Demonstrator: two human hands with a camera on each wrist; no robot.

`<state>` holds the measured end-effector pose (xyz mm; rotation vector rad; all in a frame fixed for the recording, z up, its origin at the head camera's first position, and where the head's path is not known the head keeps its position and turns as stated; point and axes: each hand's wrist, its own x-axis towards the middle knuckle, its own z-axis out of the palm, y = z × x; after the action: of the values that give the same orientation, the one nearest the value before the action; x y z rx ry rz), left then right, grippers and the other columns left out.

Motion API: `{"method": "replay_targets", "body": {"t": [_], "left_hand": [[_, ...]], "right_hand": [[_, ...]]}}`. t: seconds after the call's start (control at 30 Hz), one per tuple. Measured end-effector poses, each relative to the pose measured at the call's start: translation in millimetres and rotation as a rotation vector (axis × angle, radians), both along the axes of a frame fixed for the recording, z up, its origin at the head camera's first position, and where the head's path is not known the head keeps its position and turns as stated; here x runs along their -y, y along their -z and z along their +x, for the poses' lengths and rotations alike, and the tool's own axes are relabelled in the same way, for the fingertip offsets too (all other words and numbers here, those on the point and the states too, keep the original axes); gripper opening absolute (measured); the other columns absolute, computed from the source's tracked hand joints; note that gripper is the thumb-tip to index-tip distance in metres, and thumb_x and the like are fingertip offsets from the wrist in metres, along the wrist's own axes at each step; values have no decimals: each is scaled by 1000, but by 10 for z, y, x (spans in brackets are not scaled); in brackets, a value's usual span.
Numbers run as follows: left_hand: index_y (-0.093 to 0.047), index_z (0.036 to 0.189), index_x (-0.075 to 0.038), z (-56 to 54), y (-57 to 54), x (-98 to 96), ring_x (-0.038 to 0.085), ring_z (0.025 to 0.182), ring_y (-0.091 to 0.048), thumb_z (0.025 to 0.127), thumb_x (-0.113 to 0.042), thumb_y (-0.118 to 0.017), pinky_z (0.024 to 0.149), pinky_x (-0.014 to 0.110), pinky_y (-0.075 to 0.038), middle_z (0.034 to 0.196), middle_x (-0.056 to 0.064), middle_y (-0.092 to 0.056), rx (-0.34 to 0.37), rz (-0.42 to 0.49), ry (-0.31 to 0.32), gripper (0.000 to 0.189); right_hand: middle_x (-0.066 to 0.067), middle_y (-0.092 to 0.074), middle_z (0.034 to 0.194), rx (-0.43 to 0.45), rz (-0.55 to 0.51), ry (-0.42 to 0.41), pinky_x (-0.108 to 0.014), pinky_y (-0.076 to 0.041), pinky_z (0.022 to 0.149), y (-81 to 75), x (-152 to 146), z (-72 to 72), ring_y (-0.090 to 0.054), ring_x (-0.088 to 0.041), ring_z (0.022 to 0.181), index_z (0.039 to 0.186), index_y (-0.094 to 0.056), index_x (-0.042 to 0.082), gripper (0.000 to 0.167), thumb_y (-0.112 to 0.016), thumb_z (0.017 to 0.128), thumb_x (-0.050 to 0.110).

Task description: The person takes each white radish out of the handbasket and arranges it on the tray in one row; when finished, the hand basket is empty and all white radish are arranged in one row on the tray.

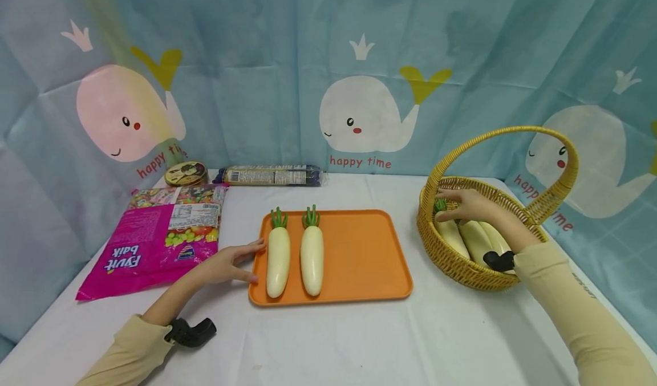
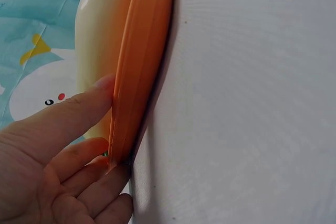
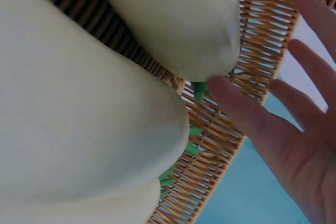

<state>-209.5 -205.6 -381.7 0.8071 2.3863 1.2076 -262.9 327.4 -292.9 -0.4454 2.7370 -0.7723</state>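
Two white radishes with green tops, a left one [image 1: 278, 261] and a right one [image 1: 312, 259], lie side by side on an orange tray [image 1: 364, 255]. At the tray's left edge is my left hand [image 1: 226, 265], its thumb and fingers spread along the rim. The left wrist view shows the thumb [image 2: 79, 116] against the rim. Over a woven basket [image 1: 446, 263] my right hand [image 1: 469, 204] reaches in with fingers spread. Its thumb [image 3: 236, 103] is right at the leafy end of a white radish [image 3: 181, 19]. More white radishes [image 3: 79, 114] lie beside that one.
A pink packet [image 1: 149, 243] lies left of the tray. Behind it are a round tin [image 1: 186, 174] and a long plastic-wrapped package [image 1: 274, 175]. The basket's tall handle [image 1: 493, 132] arches over its opening. A blue whale-print curtain [image 1: 256, 89] hangs behind the white-covered table [image 1: 328, 346].
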Motion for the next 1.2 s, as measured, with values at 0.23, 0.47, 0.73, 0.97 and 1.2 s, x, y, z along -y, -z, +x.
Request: {"method": "replay_targets", "body": {"t": [0.23, 0.47, 0.73, 0.97, 1.2], "left_hand": [[-37, 132, 6, -6, 4, 14, 40, 127, -18, 78, -22, -70, 100, 50, -20, 141, 26, -19, 9, -15, -20, 69], [-39, 132, 6, -3, 29, 13, 40, 127, -19, 79, -21, -70, 100, 51, -20, 140, 26, -20, -3, -9, -19, 68], [-37, 132, 8, -13, 6, 1, 40, 126, -23, 79, -20, -69, 99, 47, -25, 140, 29, -20, 10, 6, -12, 67], [-38, 131, 8, -30, -8, 3, 40, 126, -23, 80, -21, -69, 99, 47, -25, 139, 27, -23, -11, -13, -6, 66], [-38, 131, 9, -28, 30, 10, 40, 126, -23, 80, -20, -68, 98, 47, -25, 139, 27, -23, -9, -3, 6, 66]], "right_hand": [[-31, -36, 129, 197, -25, -31, -33, -46, 49, 78, -36, 6, -45, -18, 49, 132, -39, -2, 68, -70, 78, 26], [-28, -15, 141, 251, -88, -18, -34, -50, 63, 179, -57, 15, -56, -22, 79, 133, -35, -6, 73, -71, 78, 25], [-27, -20, 140, 64, 83, -133, -54, -36, 89, 175, -59, 1, -33, -46, 117, 124, -50, -4, 63, -71, 76, 31], [-27, -25, 138, 6, 130, -132, -59, -26, 93, 175, -35, 4, -19, -49, 122, 119, -55, -2, 58, -72, 75, 33], [-27, -25, 138, 5, 123, -126, -60, -25, 93, 213, -60, -2, -18, -50, 122, 119, -56, 0, 58, -72, 74, 34]]}}
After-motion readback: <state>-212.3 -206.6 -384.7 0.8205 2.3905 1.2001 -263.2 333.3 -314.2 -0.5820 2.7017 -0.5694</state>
